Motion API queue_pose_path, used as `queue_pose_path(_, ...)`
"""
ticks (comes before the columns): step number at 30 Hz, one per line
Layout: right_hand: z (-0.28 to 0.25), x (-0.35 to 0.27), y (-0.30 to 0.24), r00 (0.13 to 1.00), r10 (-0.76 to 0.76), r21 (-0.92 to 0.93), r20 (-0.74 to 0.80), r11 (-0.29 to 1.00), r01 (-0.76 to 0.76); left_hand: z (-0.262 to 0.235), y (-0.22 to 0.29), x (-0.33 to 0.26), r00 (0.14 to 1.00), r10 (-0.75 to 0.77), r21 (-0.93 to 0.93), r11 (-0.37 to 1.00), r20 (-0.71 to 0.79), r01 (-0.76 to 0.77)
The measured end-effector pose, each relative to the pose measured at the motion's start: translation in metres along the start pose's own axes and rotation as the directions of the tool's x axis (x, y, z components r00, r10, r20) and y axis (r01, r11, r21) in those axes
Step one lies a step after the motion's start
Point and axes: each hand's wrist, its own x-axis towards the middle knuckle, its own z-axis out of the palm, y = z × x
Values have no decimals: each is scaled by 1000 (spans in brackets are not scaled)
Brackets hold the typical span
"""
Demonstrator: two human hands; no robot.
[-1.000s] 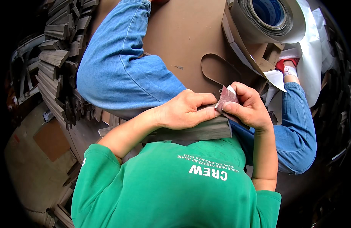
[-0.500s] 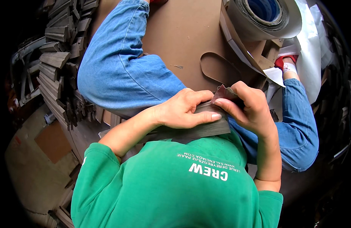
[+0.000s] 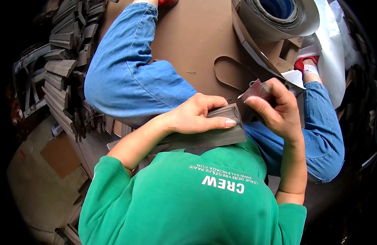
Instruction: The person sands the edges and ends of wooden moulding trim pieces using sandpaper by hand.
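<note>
Across my lap lies a grey-brown wooden moulding strip [image 3: 221, 135], its cut end facing right. My left hand [image 3: 200, 116] is closed round it, with the thumb on the near face and the fingers over the far edge. Just off that end, my right hand [image 3: 278, 108] pinches a folded piece of reddish sandpaper [image 3: 257, 91] between thumb and fingers. A gap shows between the sandpaper and the wood. The strip's left part runs under my left forearm.
A pile of similar wooden strips [image 3: 59, 87] stands at the left. Ahead is a brown board [image 3: 188, 41] with a loop of brown band [image 3: 233, 73] on it. A large roll of sheet material [image 3: 278, 18] sits at the far right, near white plastic sheeting [image 3: 331, 53].
My right hand has moved right and slightly away from the strip's end, taking the sandpaper off the wood. My left hand keeps its hold on the strip.
</note>
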Motion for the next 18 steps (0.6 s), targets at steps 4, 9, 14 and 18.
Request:
queue_pose_path(4,4,-1,-5,981,-7,8,192,1000,5,0,1,-1,999,-52,66,997,12,52)
queue_pose_path(9,8,6,-3,958,-126,-200,259,963,181,3,-9,3,993,115,81,990,36,-117)
queue_pose_path(14,20,9,1,886,-415,-392,207,794,464,0,-11,4,994,87,96,991,68,-94)
queue_pose_path(18,30,8,10,828,-557,-491,68,703,514,2,-14,6,987,157,-56,986,38,-154)
